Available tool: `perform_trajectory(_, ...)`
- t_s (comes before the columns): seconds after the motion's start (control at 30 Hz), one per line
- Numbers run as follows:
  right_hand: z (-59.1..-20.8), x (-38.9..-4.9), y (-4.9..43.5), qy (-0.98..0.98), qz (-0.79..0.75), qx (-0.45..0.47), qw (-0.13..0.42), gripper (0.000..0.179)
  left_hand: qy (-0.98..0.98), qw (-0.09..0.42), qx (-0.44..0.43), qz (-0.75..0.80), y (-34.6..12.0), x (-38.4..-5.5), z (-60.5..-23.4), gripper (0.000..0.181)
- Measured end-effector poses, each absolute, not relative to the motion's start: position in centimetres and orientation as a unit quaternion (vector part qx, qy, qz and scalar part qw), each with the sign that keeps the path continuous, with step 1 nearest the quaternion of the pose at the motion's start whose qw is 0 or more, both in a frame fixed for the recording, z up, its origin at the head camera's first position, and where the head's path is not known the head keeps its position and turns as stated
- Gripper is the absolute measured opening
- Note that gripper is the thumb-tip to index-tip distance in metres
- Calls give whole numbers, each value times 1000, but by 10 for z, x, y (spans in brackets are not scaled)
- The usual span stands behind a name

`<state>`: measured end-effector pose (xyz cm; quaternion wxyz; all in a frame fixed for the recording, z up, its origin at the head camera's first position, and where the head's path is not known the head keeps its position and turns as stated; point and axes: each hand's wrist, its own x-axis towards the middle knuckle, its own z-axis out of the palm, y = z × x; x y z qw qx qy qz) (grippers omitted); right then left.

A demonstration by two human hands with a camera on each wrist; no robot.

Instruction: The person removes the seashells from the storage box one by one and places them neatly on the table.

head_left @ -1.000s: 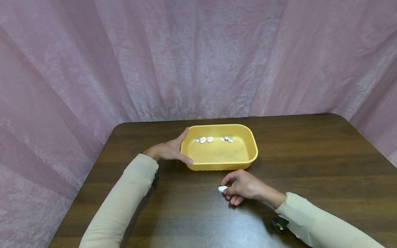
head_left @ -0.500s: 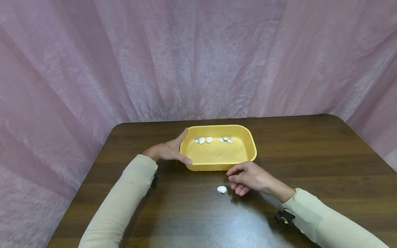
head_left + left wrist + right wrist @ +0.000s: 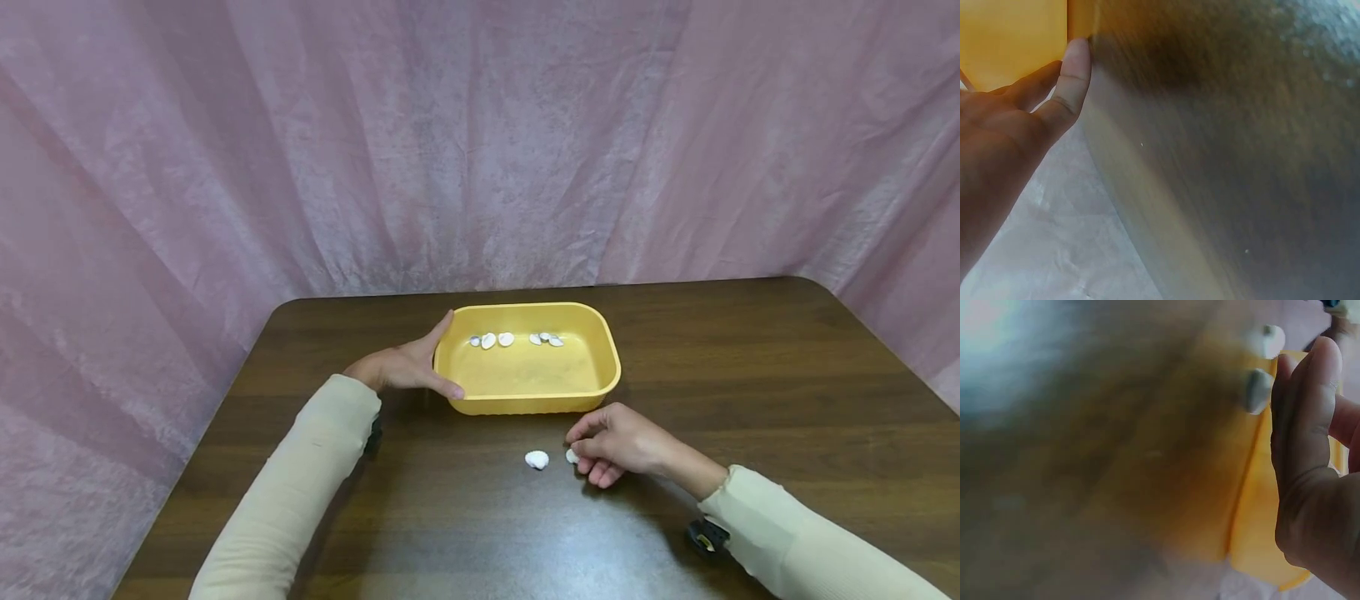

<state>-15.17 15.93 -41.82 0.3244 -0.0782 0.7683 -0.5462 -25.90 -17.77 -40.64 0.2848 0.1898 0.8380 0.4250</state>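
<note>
My left hand (image 3: 405, 365) grips the left end of a yellow plastic tray (image 3: 525, 406), thumb at the front corner and fingers toward the back. In the left wrist view the thumb (image 3: 1074, 72) lies against the tray's wall. In front of the tray, my right hand (image 3: 618, 442) pinches a small white seashell (image 3: 572, 456) between thumb and forefinger, low over the table. Just left of it a ribbed white seashell (image 3: 537, 459) lies loose. The right wrist view has both shells beyond the thumb (image 3: 1310, 406), the nearer shell (image 3: 1259, 391) beside its tip.
Inside the tray, white shells lie along the far side in two groups, a left group (image 3: 488, 341) and a right group (image 3: 545, 337). The brown wooden table (image 3: 750, 375) has rounded back corners. A pink curtain (image 3: 480, 150) hangs behind it.
My right hand has let go of the ribbed shell on the table and shifted right, where a second shell now shows at its fingertips. The left hand and tray have stayed nearly still.
</note>
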Motion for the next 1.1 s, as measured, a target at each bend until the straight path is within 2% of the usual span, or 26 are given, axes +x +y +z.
perform_trajectory(0.4, -422, -150, 158, 768, -545, -86, 325, 15, 840, 284, 182, 426, -180, -259, -403, 139)
perform_trajectory(0.7, -388, -164, 161, 765, -566, -96, 291, 28, 835, 289, 179, 433, -181, -257, -403, 137)
perform_trajectory(1.1, -361, -195, 150, 789, -548, -92, 264, 30, 833, 288, 182, 435, -178, -259, -407, 139)
